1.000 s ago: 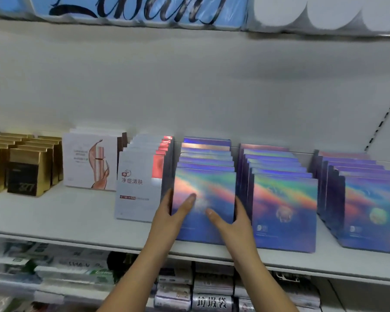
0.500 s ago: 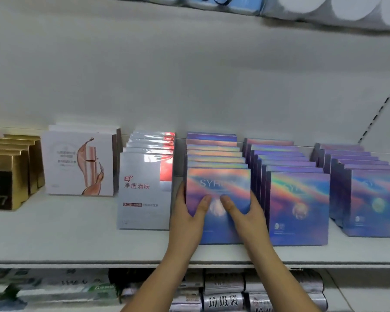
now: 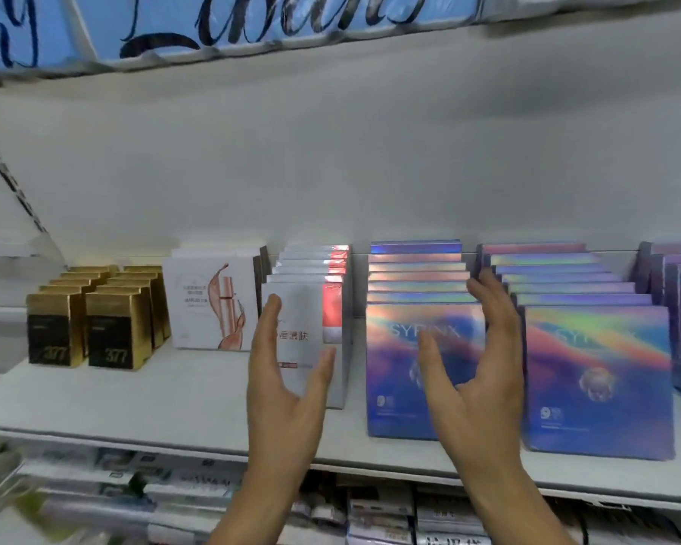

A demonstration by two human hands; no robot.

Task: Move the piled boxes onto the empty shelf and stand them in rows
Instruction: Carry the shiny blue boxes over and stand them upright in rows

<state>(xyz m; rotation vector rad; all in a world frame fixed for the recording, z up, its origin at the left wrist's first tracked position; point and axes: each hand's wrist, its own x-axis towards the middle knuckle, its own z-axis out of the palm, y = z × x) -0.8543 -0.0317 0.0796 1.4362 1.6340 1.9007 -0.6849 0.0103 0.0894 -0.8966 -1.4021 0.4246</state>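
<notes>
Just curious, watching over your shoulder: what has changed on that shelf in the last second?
Both hands let go of the front holographic box and pulled back, open; the left hand now hovers before the white-and-red row, the right hand before the holographic row. The boxes stand as before.

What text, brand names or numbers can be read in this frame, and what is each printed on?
"377": on both front gold boxes.
"SYRINX": on the front holographic box, middle letters behind the right hand; the neighbouring box's title is washed out.
Chinese characters on the white-and-red box: partly behind the left hand, unclear.
Blue sign script: cropped.
Lower-shelf labels: blurred.
</notes>
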